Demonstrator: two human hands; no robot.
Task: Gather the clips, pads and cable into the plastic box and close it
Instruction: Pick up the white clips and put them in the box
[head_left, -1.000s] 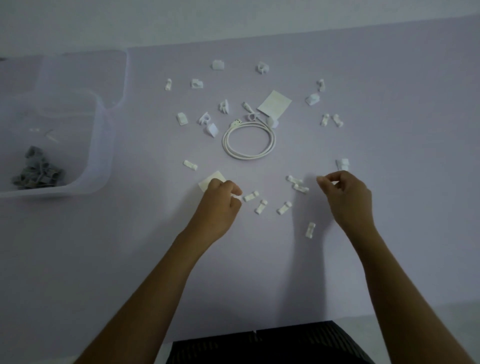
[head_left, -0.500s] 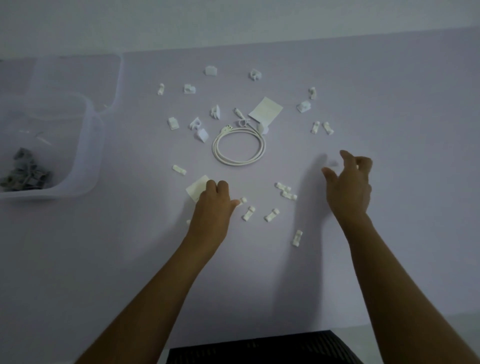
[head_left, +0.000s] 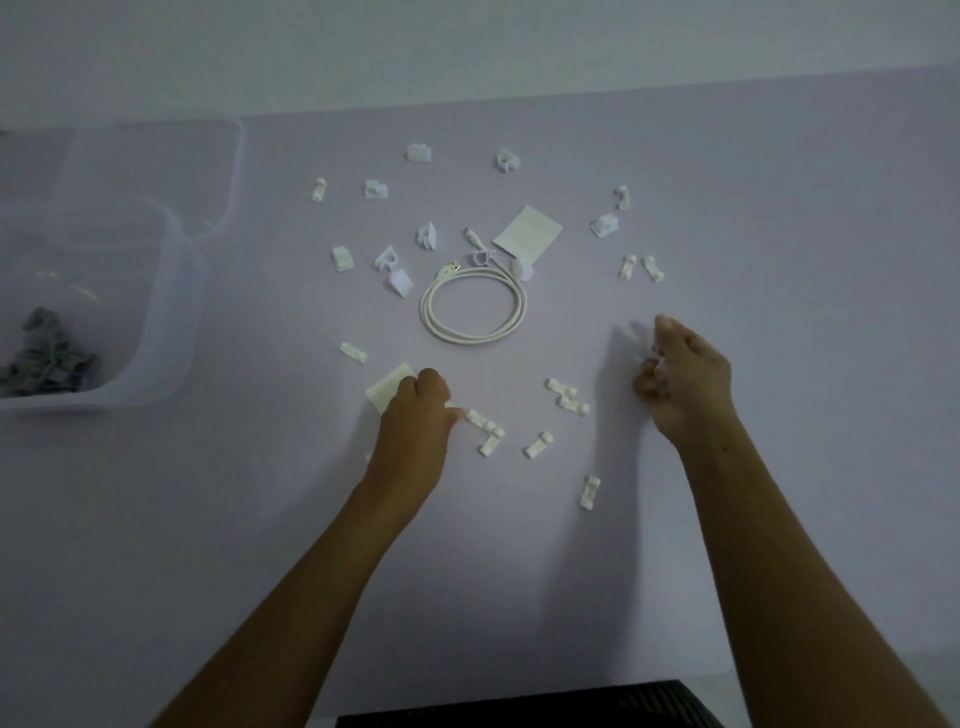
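Note:
Small white clips lie scattered over the pale table, around a coiled white cable (head_left: 474, 309) at the middle. One square pad (head_left: 528, 232) lies behind the cable. Another pad (head_left: 387, 386) is partly under my left hand (head_left: 415, 423), whose fingers are curled with the fingertips touching a clip (head_left: 478, 419). My right hand (head_left: 685, 379) is to the right, above the table, fingers closed around small white clips. The clear plastic box (head_left: 171, 332) stands at the far left with grey clips (head_left: 44, 358) inside.
The box's clear lid (head_left: 223, 171) lies behind the box at the back left. Clips (head_left: 567, 398) and a lone clip (head_left: 589, 491) lie between my hands. The table's near edge meets my dark striped clothing (head_left: 524, 706) at the bottom.
My right hand reached out to the clips at the right, then closed on them and drew back a little. My left hand stayed by the near pad, its fingers shifting to a clip.

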